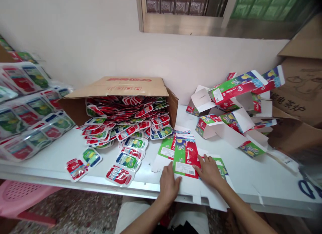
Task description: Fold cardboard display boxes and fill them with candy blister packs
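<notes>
A flat printed carton blank [184, 155], green and red, lies on top of a small stack of flat blanks [166, 148] near the front edge of the white table [50, 163]. My left hand [169, 183] rests on its lower left edge with fingers curled onto the card. My right hand [208, 170] lies on its right side, fingers stretched flat and apart. Both hands touch the blank; neither lifts it.
A brown cardboard box [120, 88] lies on its side, spilling several small candy packs [125, 130]. Folded cartons [233, 110] are heaped at the right. Bagged packs [27, 110] stack up at the left. A large cardboard box [299, 96] stands far right, a pink stool [22, 197] below left.
</notes>
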`<state>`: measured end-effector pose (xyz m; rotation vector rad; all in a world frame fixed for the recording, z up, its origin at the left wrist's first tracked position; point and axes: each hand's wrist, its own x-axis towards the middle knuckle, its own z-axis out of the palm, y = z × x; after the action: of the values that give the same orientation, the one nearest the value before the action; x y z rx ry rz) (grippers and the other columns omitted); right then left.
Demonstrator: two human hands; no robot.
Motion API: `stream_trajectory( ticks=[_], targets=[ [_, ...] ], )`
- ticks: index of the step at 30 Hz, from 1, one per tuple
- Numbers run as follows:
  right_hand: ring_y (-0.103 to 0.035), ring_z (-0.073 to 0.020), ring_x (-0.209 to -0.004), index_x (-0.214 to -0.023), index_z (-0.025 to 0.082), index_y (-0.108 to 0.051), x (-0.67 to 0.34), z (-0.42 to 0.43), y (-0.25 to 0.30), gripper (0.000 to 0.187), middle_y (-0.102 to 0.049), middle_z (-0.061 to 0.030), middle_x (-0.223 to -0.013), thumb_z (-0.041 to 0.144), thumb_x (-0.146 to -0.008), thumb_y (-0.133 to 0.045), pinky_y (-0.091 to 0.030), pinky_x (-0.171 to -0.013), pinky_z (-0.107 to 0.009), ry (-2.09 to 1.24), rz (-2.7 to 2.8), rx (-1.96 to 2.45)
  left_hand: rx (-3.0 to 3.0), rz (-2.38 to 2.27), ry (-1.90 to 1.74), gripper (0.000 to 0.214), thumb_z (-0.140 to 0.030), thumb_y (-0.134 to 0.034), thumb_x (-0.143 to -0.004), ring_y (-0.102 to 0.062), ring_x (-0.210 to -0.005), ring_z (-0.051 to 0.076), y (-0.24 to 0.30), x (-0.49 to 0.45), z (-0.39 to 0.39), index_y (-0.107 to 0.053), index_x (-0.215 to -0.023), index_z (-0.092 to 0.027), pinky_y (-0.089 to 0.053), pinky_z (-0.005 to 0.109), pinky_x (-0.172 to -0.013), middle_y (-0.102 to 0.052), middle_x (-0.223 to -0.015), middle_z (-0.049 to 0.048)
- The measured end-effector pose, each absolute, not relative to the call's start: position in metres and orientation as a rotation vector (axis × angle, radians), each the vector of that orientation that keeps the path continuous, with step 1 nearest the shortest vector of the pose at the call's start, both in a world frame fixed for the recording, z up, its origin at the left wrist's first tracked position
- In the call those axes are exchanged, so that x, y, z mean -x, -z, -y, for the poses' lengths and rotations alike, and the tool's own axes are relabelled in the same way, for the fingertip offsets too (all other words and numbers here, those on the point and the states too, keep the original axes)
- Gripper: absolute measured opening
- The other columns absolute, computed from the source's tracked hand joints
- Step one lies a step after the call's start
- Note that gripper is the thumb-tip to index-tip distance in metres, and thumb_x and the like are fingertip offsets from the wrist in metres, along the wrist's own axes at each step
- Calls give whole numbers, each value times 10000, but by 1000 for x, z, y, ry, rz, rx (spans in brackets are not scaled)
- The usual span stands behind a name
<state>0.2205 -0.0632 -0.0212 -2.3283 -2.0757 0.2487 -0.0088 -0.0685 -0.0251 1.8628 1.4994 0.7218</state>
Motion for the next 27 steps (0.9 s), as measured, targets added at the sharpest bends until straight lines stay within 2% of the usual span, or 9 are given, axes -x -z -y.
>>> stream_trajectory(
  ticks=[4, 7, 9, 12, 14, 16, 19, 23, 27],
  targets=[
    [-458, -355, -1125, -1311, 116, -479, -212, 64, 6, 706, -544, -201, -1237, 601, -798, -493, -336, -929, -457, -326, 1991, 2191, -1287, -1465, -762, 457, -147, -669, -622, -579, -763, 227, 14, 13, 47, -579, -1069, -127, -455, 361, -742, -605, -780, 45],
    [-537, -326, -1010, -999, 177, -634, -215, 56, -9, 474, -652, -134, -1018, 580, -760, -559, -350, -905, -459, -667, 1817, 2050, -1157, -1325, -753, 163, -204, -721, -569, -541, -540, 167, 0, 20, 37, -631, -680, -126, -444, 292, -562, -546, -530, -2],
    [-604, -269, -875, -796, 197, -617, -220, 49, -20, 422, -685, -79, -888, 606, -778, -518, -417, -824, -403, -893, 1751, 1933, -1095, -1254, -842, 206, -293, -738, -577, -555, -542, 153, -14, 29, 30, -612, -602, -132, -443, 265, -543, -577, -547, 10],
    [-645, -212, -734, -794, 200, -564, -227, 41, -36, 483, -702, -41, -818, 654, -823, -403, -473, -667, -325, -1075, 1652, 1802, -991, -1244, -1128, 354, -501, -632, -711, -620, -739, 160, -39, 50, 21, -620, -758, -150, -477, 258, -660, -652, -780, 41],
    [-657, -209, -703, -825, 201, -537, -227, 39, -45, 465, -706, -39, -801, 657, -807, -447, -485, -638, -318, -1220, 1408, 1673, -937, -1271, -1330, 445, -580, -536, -784, -609, -957, 175, -53, 65, 21, -605, -954, -175, -474, 270, -781, -642, -1036, 68],
    [-658, -207, -665, -821, 205, -526, -219, 40, -49, 435, -706, -31, -771, 633, -754, -563, -494, -644, -327, -1358, 1128, 1518, -888, -1223, -1400, 551, -578, -638, -730, -573, -1086, 218, -62, 73, 31, -573, -1104, -179, -467, 306, -856, -603, -1182, 106],
    [-656, -203, -649, -835, 208, -546, -198, 42, -47, 438, -704, -20, -768, 623, -718, -618, -503, -672, -344, -1466, 973, 1394, -787, -1012, -1119, 678, -525, -768, -626, -621, -1022, 271, -67, 67, 55, -576, -1147, -136, -501, 349, -821, -643, -1136, 157],
    [-646, -253, -802, -831, 190, -596, -173, 44, -41, 497, -694, -60, -832, 673, -752, -517, -488, -779, -401, -1183, 1375, 1645, -751, -807, -1010, 536, -554, -616, -776, -680, -843, 267, -70, 50, 74, -628, -1055, -96, -541, 374, -731, -708, -961, 142],
    [-467, -296, -1217, -1217, 189, -551, -160, 54, -55, 583, -554, -128, -1272, 595, -801, -508, -354, -1015, -449, -623, 1856, 1734, -789, -788, -1037, 532, -587, -539, -815, -682, -739, 237, -71, 48, 72, -646, -1021, -109, -546, 337, -635, -718, -876, 105]
  ],
)
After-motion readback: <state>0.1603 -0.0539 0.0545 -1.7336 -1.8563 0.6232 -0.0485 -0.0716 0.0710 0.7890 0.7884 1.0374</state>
